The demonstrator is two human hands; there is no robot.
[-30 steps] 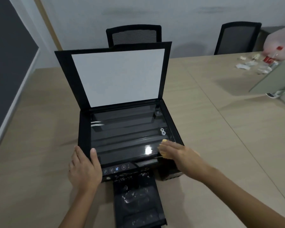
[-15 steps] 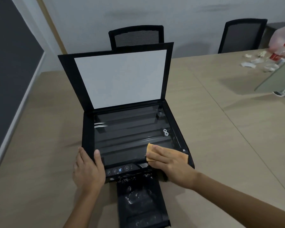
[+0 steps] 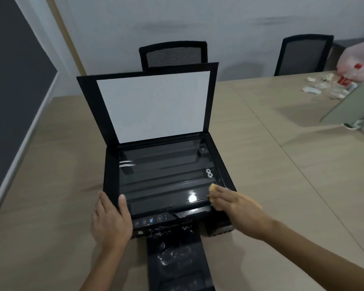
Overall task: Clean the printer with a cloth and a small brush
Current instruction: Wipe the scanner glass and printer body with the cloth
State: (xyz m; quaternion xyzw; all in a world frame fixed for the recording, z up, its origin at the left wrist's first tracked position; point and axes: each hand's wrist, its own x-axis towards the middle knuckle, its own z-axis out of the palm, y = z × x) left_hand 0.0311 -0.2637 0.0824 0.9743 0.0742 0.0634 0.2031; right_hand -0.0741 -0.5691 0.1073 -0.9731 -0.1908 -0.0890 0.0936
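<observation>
2 hands on printer (image 3: 111, 164), lid (image 3: 153, 106) raised. Left grip (image 3: 110, 223) clamps its front-left corner, thumb on top. Right grip (image 3: 237, 203) flat, fingers (image 3: 223, 193) straight, pressing yellow cloth (image 3: 213, 187) onto glass (image 3: 166, 185).

The raised lid (image 3: 153, 106) stands along the back edge of the printer (image 3: 111, 175) and blocks any reach from behind, so the scanner glass (image 3: 162, 177) is open only from above, the front and the sides. The left hand (image 3: 109, 221) grips the front left corner, and the right hand (image 3: 235, 203) presses the cloth (image 3: 213, 187) flat at the front right, leaving the glass between and behind them free. The output tray (image 3: 177, 261) juts forward between the forearms, while bare table (image 3: 282, 185) lies on both sides.
</observation>
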